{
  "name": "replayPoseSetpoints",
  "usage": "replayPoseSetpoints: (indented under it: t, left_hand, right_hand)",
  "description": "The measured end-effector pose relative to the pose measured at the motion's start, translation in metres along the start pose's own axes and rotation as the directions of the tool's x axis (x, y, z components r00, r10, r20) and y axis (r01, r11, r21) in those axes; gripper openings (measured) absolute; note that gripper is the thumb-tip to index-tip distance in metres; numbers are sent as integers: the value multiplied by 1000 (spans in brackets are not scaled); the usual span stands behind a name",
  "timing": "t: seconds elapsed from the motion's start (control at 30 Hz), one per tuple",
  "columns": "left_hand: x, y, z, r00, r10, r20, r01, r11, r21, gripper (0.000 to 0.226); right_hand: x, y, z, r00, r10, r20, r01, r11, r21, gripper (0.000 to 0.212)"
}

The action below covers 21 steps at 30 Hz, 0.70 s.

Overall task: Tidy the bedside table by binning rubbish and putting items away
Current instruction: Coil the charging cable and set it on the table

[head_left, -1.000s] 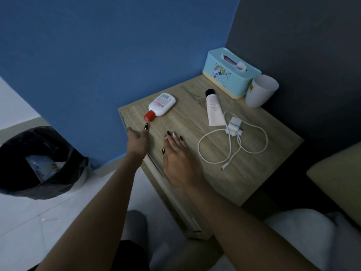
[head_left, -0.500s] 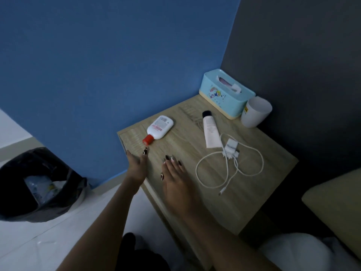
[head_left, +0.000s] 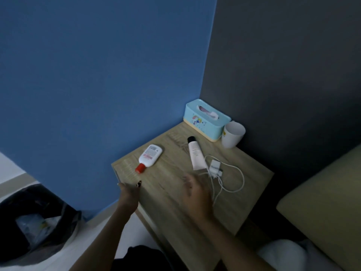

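Bedside table (head_left: 168, 198): pale wood top, set into the corner where a blue wall (head_left: 97, 75) meets a grey wall (head_left: 293, 65).

Left hand (head_left: 128, 192) is at the table's near-left corner, with the thumb on the top and the fingers stretched out along the edge. It holds nothing.

Right hand (head_left: 195, 196) is over the middle of the top and is blurred. Its fingers are loosely spread with nothing in them. Whether it touches the wood cannot be told.

Charger and cable (head_left: 214, 168): white, looped toward the table's right edge, just beside the right hand's fingertips.

Tube (head_left: 196, 155) lies flat with its black cap toward the far corner and its tail end just beside the charger.

White bottle (head_left: 150, 157): red cap, lying on its side near the edge along the blue wall. The cap points toward the left hand, clear of it.

Tissue box (head_left: 207, 122) is light blue and sits in the far corner. Cup (head_left: 232, 135) is white, stands mouth up and is just beside the box against the grey wall.

Bin (head_left: 29, 231) has a black liner and stands on the floor left of the table — pale rubbish inside.
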<state>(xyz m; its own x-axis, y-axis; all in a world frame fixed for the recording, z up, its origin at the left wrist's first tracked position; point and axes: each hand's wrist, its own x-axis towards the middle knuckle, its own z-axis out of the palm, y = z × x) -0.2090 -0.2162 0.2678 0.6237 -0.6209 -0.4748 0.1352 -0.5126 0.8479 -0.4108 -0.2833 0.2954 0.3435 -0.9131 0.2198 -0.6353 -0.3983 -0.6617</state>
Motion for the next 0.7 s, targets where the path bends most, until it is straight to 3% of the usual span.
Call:
replayPoseSetpoints:
  t: [0.07, 0.17, 0.27, 0.4, 0.5, 0.7]
  left_hand:
    - [-9, -2, -1, 998, 9, -59, -5, 998, 63, 84]
    - [-25, -4, -5, 989, 66, -134, -44, 986, 161, 79]
    - [-34, 2, -9, 984, 95, -151, -63, 976, 206, 80]
    - [-54, 21, -5, 975, 173, -136, -140, 964, 224, 83]
    - [-63, 27, -6, 966, 229, -120, -199, 956, 215, 84]
    - [-78, 54, -5, 964, 257, -68, -224, 924, 309, 69]
  right_hand:
    - [12, 24, -35, 982, 148, -118, -149, 989, 5, 20]
    - [14, 60, -63, 943, 330, -43, -331, 943, -35, 17]
    - [16, 76, -69, 922, 386, -28, -386, 911, -148, 32]
    - [32, 82, -69, 928, 368, 55, -328, 879, -346, 43]
    - [35, 82, -67, 943, 314, 112, -210, 821, -530, 38]
    - [36, 65, -85, 926, 256, 279, -45, 805, -592, 25]
